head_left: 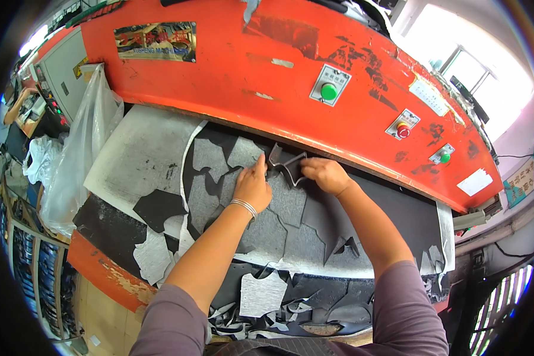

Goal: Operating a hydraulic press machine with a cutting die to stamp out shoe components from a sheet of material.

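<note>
A metal cutting die (pixel 289 168) with a jagged outline stands on a dark sheet of material (pixel 368 207) just below the red press beam. My right hand (pixel 326 175) pinches the die at its right end. On the die's left, my left hand (pixel 254 188) rests on the material with the index finger stretched out and the palm down; it seems to hold nothing. Grey pieces with matching jagged edges, such as a cut piece (pixel 243 153) beyond my left fingers, lie close together around that hand.
The red press beam (pixel 219 77) spans the far side, carrying a green button (pixel 329 91) and a red button (pixel 403 130). A clear plastic bag (pixel 77 160) hangs at the left. Dark and grey scraps (pixel 264 293) lie along the near edge.
</note>
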Available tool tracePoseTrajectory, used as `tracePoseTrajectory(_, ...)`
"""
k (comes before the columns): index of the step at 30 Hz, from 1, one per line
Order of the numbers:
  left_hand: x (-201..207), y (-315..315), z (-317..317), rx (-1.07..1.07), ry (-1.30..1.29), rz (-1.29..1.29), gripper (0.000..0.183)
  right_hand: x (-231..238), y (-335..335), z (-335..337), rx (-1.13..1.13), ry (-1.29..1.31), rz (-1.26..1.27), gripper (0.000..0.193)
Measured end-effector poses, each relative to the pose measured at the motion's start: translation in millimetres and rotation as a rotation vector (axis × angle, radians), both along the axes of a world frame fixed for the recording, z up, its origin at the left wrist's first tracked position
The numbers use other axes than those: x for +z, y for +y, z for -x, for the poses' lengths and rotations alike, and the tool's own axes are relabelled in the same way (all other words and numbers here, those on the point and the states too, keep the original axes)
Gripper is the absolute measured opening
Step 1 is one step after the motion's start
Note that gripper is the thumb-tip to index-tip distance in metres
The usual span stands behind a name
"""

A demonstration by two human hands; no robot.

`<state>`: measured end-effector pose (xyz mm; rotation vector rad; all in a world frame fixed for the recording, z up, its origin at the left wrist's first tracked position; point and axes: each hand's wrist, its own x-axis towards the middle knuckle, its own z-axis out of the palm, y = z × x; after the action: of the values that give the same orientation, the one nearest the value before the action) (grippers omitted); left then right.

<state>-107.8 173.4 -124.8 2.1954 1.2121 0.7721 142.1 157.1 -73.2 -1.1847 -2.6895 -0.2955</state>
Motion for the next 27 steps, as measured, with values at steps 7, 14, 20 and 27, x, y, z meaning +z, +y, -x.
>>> tracePoseTrajectory(7,-7.5,8.3,-3.1,0.059,0.051,-0.065,0.078,-36.2,-42.4,33.6,-0.672,0.701,0.288,0.087)
tracePoseTrajectory(14,-1.7,12.6,-5.3,0.026,0.075,-0.013,0.075,-36.6,-33.0,51.3,-0.76,0.477,0.197,0.089)
tracePoseTrajectory(20,2.3,9.6,-1.5,0.005,0.083,0.037,0.076,-35.4,-36.3,54.2,-0.765,0.488,0.199,0.087)
tracePoseTrajectory(27,11.2,2.2,-4.4,0.069,-0.131,0.045,0.072,-20.8,-62.1,37.5,-0.813,0.526,0.196,0.093)
